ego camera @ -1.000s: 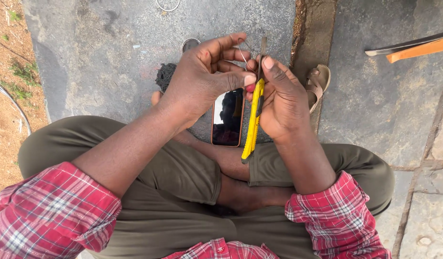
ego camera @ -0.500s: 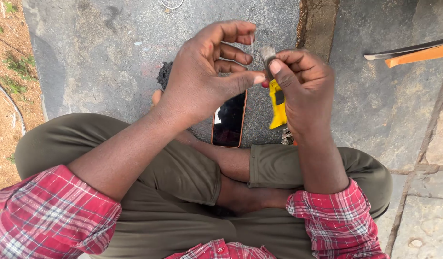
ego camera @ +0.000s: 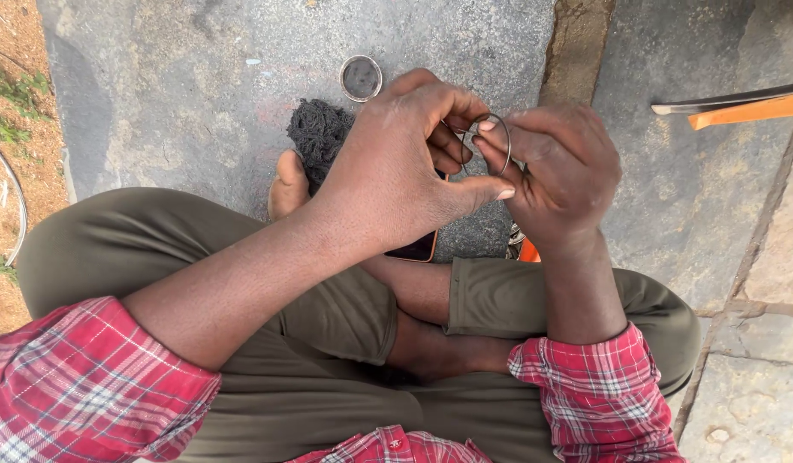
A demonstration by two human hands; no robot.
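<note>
Single head view, looking steeply down, close over crossed legs (ego camera: 328, 343) and stone paving (ego camera: 199, 103).

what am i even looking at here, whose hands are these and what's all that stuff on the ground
This is one picture from a camera worn on a person's head, looking down at their own lap and hands. They sit cross-legged on grey stone paving. The left hand and right hand together hold a thin wire ring between the fingertips. On the ground lie a clump of dark fibres, a small round lid and a phone, mostly hidden under the left hand. An orange-handled tool lies at the far right.
</note>
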